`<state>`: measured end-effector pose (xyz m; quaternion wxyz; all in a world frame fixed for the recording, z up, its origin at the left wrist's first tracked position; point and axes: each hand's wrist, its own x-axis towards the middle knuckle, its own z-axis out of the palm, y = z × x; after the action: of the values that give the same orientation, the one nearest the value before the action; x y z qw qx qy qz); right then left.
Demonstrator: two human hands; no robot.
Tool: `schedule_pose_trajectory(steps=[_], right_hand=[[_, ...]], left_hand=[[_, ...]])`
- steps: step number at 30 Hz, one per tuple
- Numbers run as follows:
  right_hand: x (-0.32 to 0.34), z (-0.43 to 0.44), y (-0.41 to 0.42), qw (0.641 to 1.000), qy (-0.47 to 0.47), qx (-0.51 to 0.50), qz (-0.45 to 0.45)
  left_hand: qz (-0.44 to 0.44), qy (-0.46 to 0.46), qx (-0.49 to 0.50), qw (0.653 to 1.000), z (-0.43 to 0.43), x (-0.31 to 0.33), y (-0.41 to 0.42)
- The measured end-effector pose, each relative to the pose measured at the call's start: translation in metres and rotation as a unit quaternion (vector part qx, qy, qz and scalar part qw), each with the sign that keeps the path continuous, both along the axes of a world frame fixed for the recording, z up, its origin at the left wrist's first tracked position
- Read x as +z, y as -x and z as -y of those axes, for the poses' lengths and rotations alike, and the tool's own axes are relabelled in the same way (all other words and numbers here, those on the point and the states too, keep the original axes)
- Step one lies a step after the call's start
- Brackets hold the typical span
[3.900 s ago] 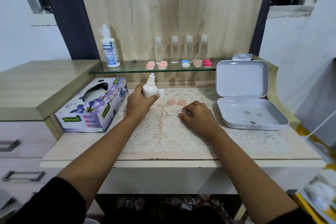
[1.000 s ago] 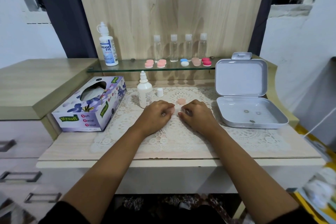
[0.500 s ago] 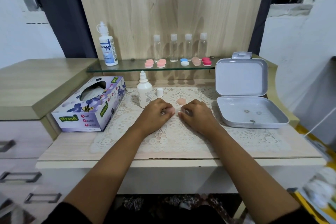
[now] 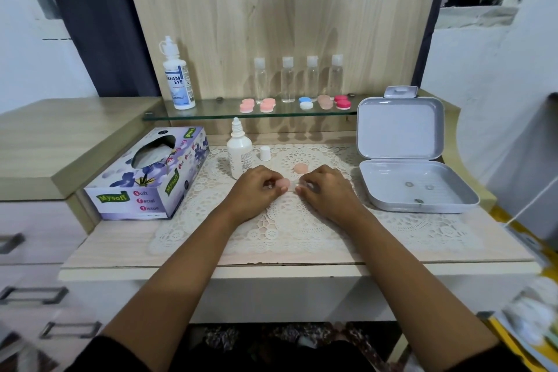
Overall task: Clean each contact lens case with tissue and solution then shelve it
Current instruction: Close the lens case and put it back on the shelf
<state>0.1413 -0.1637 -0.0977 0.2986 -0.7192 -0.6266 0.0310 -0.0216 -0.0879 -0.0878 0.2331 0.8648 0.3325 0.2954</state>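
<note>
Both hands rest close together on the lace mat. My left hand pinches a pink lens-case cap at its fingertips. My right hand is curled on the lens case body, which its fingers mostly hide. A second pink cap lies loose on the mat just behind the hands. The small white solution bottle stands uncapped to the left, its white cap beside it. Several lens cases sit on the glass shelf.
A purple tissue box lies at the left. An open grey box with small bits inside stands at the right. A large Dream Eye bottle and several clear bottles stand on the shelf.
Since 3.9 s ago my left hand set the small bottle down upright and came to the case. Over the last second the pink cap shows more clearly at my left fingertips.
</note>
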Motion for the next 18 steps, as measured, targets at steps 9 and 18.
schedule_pose_trajectory(steps=[9, 18], right_hand=[[0.0, 0.0006, 0.0001, 1.0, -0.002, -0.003, -0.002], [-0.0002, -0.0003, 0.0002, 1.0, 0.001, -0.001, 0.004]], left_hand=[[-0.031, -0.002, 0.003, 1.0, -0.0017, -0.0039, -0.0007], [0.01, 0.003, 0.002, 1.0, 0.0001, 0.0, 0.0012]])
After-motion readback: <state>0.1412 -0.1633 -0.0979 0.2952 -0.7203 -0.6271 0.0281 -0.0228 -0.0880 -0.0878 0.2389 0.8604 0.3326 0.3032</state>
